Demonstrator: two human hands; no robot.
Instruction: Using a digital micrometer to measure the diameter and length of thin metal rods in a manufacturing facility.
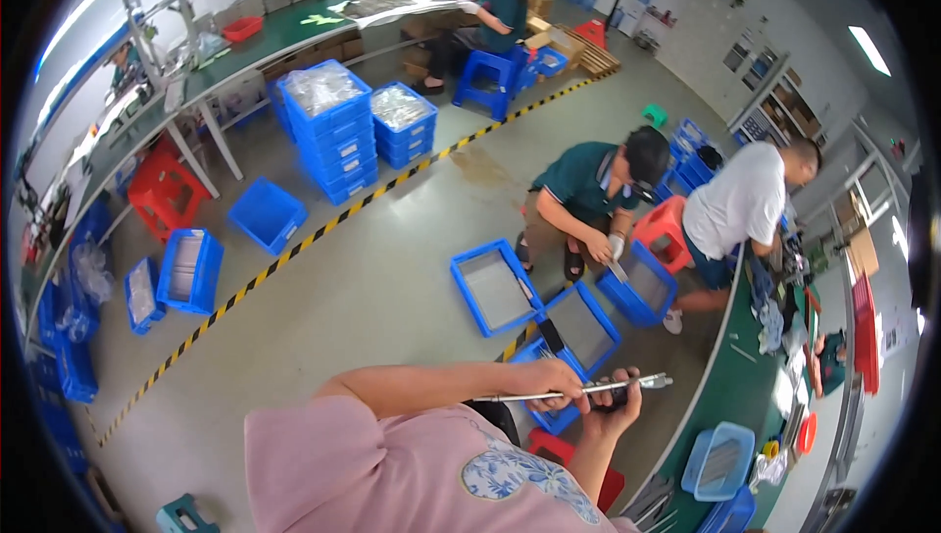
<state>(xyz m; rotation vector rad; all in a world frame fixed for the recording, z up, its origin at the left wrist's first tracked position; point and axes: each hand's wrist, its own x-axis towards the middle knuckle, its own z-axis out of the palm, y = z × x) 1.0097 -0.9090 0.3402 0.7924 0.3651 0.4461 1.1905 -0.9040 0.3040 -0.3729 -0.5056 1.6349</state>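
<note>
A long, thin silver metal rod (578, 391) with a small fitting at its far end lies almost level across the lower middle of the view, spanning both hands and poking out past them toward three o'clock. The left hand (551, 381) is closed around the rod's middle from above, knuckles up, fingers curled over it. The right hand (613, 404) grips it from below, just beside the left hand at about four o'clock from it, fingers wrapped up and round the shaft — it seems to hold a small dark piece against the rod as well, though that is too small to make out.

The left forearm runs in from nine o'clock, nearly horizontal, above a pink shirt; the right forearm rises steeply from six o'clock, elbow low.

Beyond the hands, at twelve o'clock, open blue plastic crates (495, 288) sit on the grey floor. Further off at one o'clock, two people crouch over more crates — one in a dark green shirt (580, 185), one in a white shirt (737, 202). A green-topped workbench (730, 391) curves along at three o'clock.
</note>
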